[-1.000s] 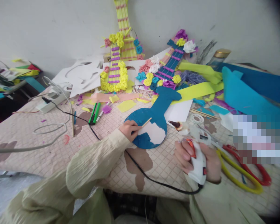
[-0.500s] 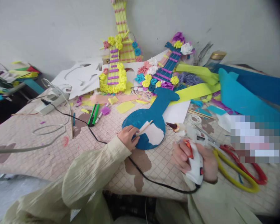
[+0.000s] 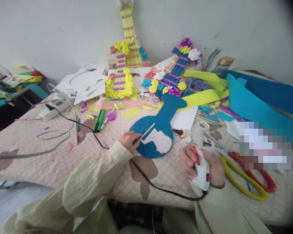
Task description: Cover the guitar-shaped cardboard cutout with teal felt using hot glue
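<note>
A blue guitar-shaped cutout (image 3: pixel 167 112) lies on the table, with a bare white patch (image 3: pixel 161 141) on its round body. My left hand (image 3: pixel 130 141) is closed on a thin wooden stick (image 3: pixel 148 130), whose far end reaches over the white patch. The hand is at the cutout's left edge. To the right, my right hand (image 3: pixel 201 164) is wrapped round a white glue gun (image 3: pixel 203 174) with an orange trigger. Its dark nozzle points left, close to the cutout's right edge. A black cord runs from the gun's handle across the table.
Decorated paper guitars (image 3: pixel 119 76) lean at the back. Red and yellow scissors (image 3: pixel 244 182) lie on the right, beside a blue paper sheet (image 3: pixel 254 107). A green cutter (image 3: pixel 99 121), a power strip (image 3: pixel 57 107) and cables are on the left.
My left hand has drawn back slightly left and up, and its fingers now pinch the stick's lower end. The stick has shifted left. The glue gun stays in my right hand.
</note>
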Demonstrator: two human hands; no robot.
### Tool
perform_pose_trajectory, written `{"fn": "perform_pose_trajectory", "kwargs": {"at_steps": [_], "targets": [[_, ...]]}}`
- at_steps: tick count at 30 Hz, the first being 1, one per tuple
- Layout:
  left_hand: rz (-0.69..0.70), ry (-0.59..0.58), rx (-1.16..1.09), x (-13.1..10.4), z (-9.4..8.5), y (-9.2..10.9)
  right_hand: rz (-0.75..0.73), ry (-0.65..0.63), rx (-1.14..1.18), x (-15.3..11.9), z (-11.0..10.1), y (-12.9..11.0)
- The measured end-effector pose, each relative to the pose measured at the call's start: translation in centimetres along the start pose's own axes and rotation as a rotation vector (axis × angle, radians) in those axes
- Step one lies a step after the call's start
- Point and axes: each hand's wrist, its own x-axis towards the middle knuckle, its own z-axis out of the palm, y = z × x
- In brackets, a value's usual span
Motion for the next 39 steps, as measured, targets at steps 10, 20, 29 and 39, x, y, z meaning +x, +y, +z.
{"fn": "perform_pose_trajectory", "kwargs": {"at_steps": [10, 20, 29, 39], "targets": [[0.145, 0.163, 0.016, -0.3, 2.4, -0.6, -0.017, 0.005, 0.001, 0.0, -0.4, 0.2], [0.094, 0.062, -0.019, 0.2, 2.3, -0.2, -0.028, -0.025, 0.027, -0.1, -0.3, 0.1], [0.098, 0.087, 0.056, 0.0, 3.0, -0.4, -0.014, -0.016, 0.027, 0.0, -0.1, 0.1], [0.095, 0.093, 0.068, -0.1, 2.8, 0.5, -0.011, 0.003, 0.009, -0.1, -0.1, 0.0]]}}
